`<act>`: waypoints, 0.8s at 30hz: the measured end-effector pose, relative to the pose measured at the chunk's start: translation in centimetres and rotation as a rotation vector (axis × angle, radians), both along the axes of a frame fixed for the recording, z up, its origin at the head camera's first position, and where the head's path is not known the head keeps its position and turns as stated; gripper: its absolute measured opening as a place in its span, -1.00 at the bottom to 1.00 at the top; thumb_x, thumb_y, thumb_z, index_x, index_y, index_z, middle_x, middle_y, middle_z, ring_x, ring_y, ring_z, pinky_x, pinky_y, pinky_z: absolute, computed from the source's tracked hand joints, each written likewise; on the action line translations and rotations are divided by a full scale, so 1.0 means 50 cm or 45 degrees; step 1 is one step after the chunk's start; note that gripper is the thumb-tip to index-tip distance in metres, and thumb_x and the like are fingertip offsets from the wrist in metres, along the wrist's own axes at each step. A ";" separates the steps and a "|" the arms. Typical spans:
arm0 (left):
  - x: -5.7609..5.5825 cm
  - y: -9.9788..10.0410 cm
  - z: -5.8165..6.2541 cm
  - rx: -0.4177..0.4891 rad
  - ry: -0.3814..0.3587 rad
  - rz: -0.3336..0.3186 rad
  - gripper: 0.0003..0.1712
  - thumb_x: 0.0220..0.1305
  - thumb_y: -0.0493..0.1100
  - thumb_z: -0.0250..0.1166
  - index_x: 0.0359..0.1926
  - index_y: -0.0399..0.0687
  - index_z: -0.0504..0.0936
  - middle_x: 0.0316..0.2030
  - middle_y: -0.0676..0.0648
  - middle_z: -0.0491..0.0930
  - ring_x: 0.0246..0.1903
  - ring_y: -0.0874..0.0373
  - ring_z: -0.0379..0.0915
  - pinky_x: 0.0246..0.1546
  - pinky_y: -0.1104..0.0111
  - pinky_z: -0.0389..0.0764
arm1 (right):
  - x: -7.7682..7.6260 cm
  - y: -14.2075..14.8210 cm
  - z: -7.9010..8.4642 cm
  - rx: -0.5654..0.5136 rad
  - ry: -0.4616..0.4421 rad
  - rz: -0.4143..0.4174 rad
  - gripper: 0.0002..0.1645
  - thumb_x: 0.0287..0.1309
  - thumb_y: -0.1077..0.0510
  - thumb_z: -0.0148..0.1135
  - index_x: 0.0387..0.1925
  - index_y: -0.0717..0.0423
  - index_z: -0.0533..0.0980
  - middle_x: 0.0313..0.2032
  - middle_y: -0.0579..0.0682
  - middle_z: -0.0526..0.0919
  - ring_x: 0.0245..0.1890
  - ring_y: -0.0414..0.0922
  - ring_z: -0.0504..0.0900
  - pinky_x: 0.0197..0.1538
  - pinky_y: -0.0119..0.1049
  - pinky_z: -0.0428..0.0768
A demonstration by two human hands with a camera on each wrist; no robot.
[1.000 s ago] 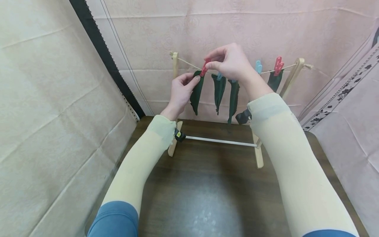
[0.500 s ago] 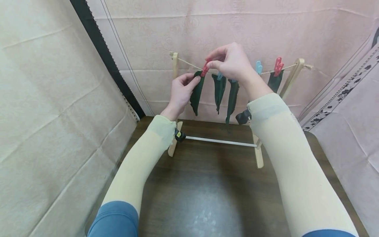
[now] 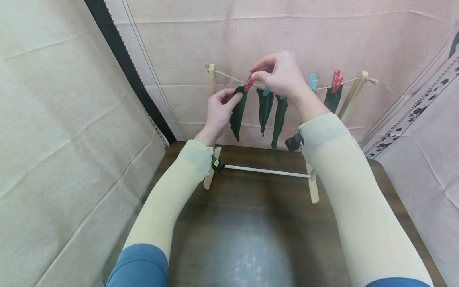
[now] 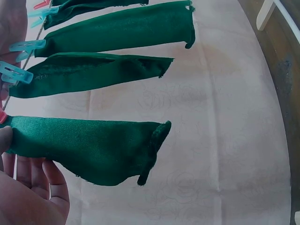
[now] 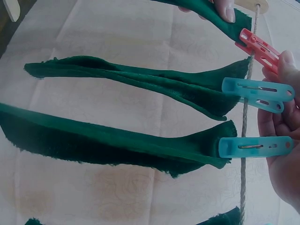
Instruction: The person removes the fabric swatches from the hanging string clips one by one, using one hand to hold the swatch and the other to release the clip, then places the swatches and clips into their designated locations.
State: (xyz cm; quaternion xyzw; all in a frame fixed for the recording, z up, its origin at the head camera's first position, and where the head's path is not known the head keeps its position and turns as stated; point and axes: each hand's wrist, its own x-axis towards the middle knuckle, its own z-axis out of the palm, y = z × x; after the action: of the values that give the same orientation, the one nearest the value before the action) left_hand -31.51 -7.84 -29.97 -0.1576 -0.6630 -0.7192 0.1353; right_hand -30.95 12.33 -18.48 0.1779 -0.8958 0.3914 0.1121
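Note:
At the left end of the rope line, my left hand pinches the top edge of a dark green cloth strip between thumb and fingers. My right hand pinches the handles of a red clothespin at that strip's top corner, across the rope. Beside it hang a second green strip and a third green strip. A blue clothespin and another blue clothespin hold these two. Part of the line lies hidden behind my right hand.
Farther right are another blue clothespin and a red clothespin with a green strip. Wooden posts carry the rope, and a white rod joins their feet on the dark table. Cloth-covered walls stand close behind.
The second and third hanging strips have swung slightly, the third one's lower end to the left. My right hand has shifted a touch right; both hands keep their hold.

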 end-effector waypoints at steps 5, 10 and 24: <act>0.000 -0.001 0.001 -0.007 -0.001 0.003 -0.76 0.48 -0.13 0.44 0.03 -0.18 0.78 -0.19 -0.10 0.72 -0.21 0.05 0.55 -0.22 0.30 0.58 | 0.001 -0.001 -0.001 -0.005 0.017 -0.033 -0.72 0.47 -0.03 0.38 0.07 -0.03 0.79 -0.06 -0.10 0.84 -0.07 -0.17 0.67 -0.05 -0.28 0.47; 0.003 0.000 0.002 -0.017 0.005 0.003 -0.76 0.49 -0.13 0.43 0.03 -0.18 0.78 -0.18 -0.11 0.72 -0.21 0.04 0.55 -0.22 0.30 0.57 | 0.000 -0.001 -0.001 0.005 0.033 -0.067 -0.71 0.48 -0.06 0.37 0.05 -0.04 0.80 -0.07 -0.11 0.85 -0.07 -0.19 0.68 -0.06 -0.30 0.49; 0.004 0.006 0.004 -0.018 0.014 -0.016 -0.75 0.50 -0.12 0.42 0.05 -0.18 0.77 -0.16 -0.11 0.71 -0.20 0.04 0.55 -0.20 0.29 0.60 | -0.002 -0.003 -0.002 -0.089 0.079 -0.108 -0.72 0.48 -0.04 0.37 0.04 -0.02 0.79 -0.10 -0.09 0.84 -0.20 -0.14 0.61 -0.22 -0.29 0.46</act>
State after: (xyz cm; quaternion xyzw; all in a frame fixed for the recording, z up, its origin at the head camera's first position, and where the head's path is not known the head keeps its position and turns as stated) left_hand -31.33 -7.55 -29.77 -0.1666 -0.6664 -0.7144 0.1334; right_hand -31.05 12.21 -18.55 0.1478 -0.8845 0.4116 0.1625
